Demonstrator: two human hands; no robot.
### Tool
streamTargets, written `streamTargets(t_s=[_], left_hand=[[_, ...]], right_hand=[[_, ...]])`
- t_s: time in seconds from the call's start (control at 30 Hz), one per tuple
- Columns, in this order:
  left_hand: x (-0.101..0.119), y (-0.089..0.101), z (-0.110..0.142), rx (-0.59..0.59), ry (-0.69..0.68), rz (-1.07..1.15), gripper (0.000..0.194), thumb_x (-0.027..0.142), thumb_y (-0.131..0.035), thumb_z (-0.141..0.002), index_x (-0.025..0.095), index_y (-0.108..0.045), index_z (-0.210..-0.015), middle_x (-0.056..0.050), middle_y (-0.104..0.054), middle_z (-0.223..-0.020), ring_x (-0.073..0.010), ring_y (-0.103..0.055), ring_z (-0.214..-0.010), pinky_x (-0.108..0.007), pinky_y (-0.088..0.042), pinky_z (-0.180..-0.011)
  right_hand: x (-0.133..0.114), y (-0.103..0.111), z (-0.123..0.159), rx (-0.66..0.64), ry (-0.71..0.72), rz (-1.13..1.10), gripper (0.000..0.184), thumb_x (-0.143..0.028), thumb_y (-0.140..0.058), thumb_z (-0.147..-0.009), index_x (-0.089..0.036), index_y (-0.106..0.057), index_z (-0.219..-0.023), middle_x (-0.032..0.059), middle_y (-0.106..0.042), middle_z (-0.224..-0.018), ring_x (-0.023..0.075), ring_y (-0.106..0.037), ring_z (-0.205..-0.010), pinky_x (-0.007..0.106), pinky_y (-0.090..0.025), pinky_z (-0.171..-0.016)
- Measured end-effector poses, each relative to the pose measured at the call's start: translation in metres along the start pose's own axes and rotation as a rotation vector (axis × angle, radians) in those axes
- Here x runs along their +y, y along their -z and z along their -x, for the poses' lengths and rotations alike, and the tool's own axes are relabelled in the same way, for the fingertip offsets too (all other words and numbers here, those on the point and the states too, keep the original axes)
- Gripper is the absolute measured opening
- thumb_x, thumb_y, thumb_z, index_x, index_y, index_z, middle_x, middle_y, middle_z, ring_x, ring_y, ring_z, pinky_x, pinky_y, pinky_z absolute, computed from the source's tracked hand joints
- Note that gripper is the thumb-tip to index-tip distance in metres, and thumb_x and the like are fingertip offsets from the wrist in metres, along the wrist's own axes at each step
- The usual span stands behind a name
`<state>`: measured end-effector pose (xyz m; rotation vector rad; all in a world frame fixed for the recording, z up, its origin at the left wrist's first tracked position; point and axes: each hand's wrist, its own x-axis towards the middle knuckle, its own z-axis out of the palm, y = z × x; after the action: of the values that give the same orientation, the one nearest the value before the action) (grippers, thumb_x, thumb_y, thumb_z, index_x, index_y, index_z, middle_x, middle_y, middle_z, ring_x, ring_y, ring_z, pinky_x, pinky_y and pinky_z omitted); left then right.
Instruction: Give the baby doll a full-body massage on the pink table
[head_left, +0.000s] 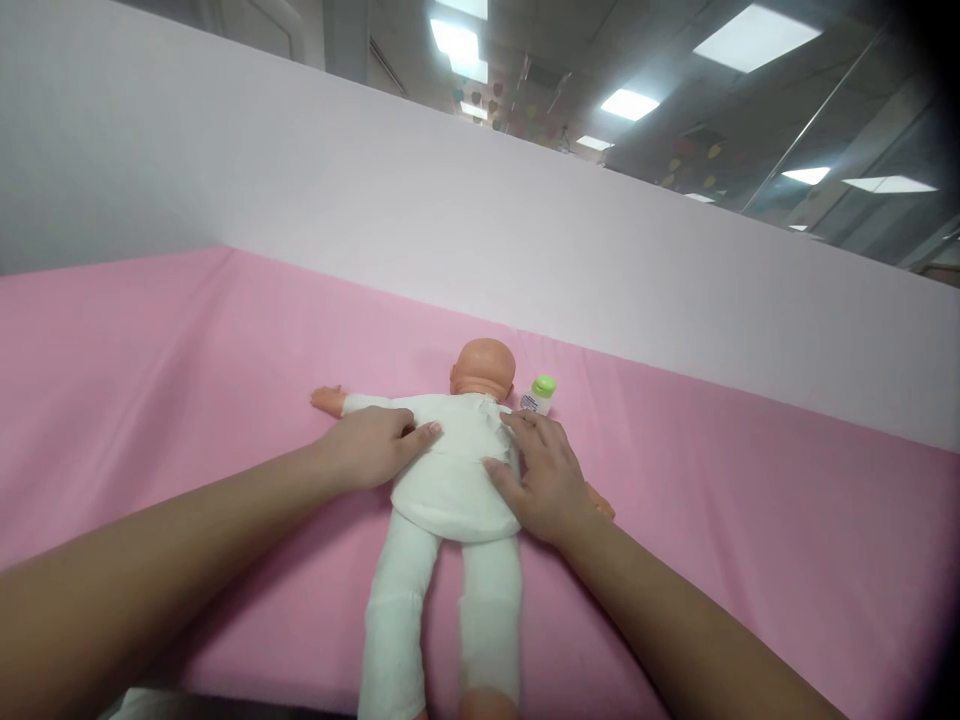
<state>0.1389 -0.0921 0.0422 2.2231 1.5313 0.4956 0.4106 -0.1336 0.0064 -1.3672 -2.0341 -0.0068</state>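
A baby doll [450, 470] with a white cloth body lies stretched out on the pink surface, the back of its bald head [484, 368] toward me. At the left side of its torso is my left hand [379, 445], thumb laid on the cloth and fingers curled round the side, partly hidden. My right hand [546, 475] rests on the right side of the torso, thumb and fingers apart and touching the cloth. One doll hand [328, 401] sticks out at the left; the other [600, 502] shows behind my right wrist.
A small bottle [537, 396] with a green cap stands beside the doll's head, close to my right fingers. The pink padded surface [720, 510] spreads to both sides. Behind it rises a white wall panel [360, 190], with ceiling lights [757, 38] above.
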Motion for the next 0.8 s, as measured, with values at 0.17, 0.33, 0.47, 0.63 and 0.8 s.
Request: streamTargets(t_s=[0.17,0.33,0.47,0.63,0.8], left_hand=[[-0.003,-0.005,-0.004,0.026,0.077,0.065,0.066,0.083,-0.041,-0.088,0.021,-0.059,-0.080,-0.009,-0.072,-0.078,-0.0303,-0.067,-0.071,-0.038,-0.042,-0.062],[-0.017,-0.002,-0.009,-0.035,0.073,-0.049,0.064,0.081,-0.044,-0.087,0.021,-0.064,-0.076,-0.011,-0.072,-0.077,-0.0328,-0.067,-0.075,-0.040,-0.042,-0.066],[-0.022,-0.008,-0.014,-0.071,0.101,0.104,0.058,0.075,-0.050,-0.089,0.021,-0.060,-0.070,-0.008,-0.070,-0.075,-0.0303,-0.067,-0.075,-0.038,-0.043,-0.066],[-0.009,-0.015,-0.012,0.091,0.010,0.463,0.052,0.070,-0.063,-0.085,0.018,-0.061,-0.089,-0.006,-0.068,-0.087,-0.0292,-0.066,-0.087,-0.036,-0.048,-0.069],[0.012,-0.010,-0.001,0.113,-0.228,0.892,0.052,0.058,-0.060,-0.092,0.019,-0.064,-0.126,-0.012,-0.066,-0.130,-0.0320,-0.063,-0.115,-0.044,-0.053,-0.094]], right_hand=[[0.000,-0.005,-0.006,-0.081,-0.103,-0.215,0.034,-0.046,-0.066,-0.094,-0.027,-0.068,-0.122,0.0072,-0.069,-0.122,0.0282,-0.064,-0.114,0.049,-0.054,-0.100],[0.001,-0.006,-0.009,-0.111,-0.144,-0.268,0.036,-0.046,-0.067,-0.092,-0.027,-0.069,-0.124,0.0061,-0.071,-0.122,0.0249,-0.067,-0.101,0.044,-0.056,-0.091],[0.001,-0.009,-0.010,-0.154,-0.215,-0.342,0.042,-0.049,-0.067,-0.091,-0.026,-0.068,-0.126,0.0054,-0.072,-0.104,0.0220,-0.066,-0.085,0.041,-0.057,-0.081],[0.001,-0.017,-0.013,-0.303,-0.305,-0.802,0.064,-0.055,-0.075,-0.086,-0.025,-0.057,-0.140,0.0083,-0.070,-0.120,0.0244,-0.066,-0.104,0.043,-0.056,-0.093],[-0.015,-0.020,-0.010,-0.423,-0.296,-1.390,0.066,-0.072,-0.047,-0.097,-0.029,-0.053,-0.147,0.0090,-0.063,-0.142,0.0296,-0.054,-0.135,0.050,-0.043,-0.113]])
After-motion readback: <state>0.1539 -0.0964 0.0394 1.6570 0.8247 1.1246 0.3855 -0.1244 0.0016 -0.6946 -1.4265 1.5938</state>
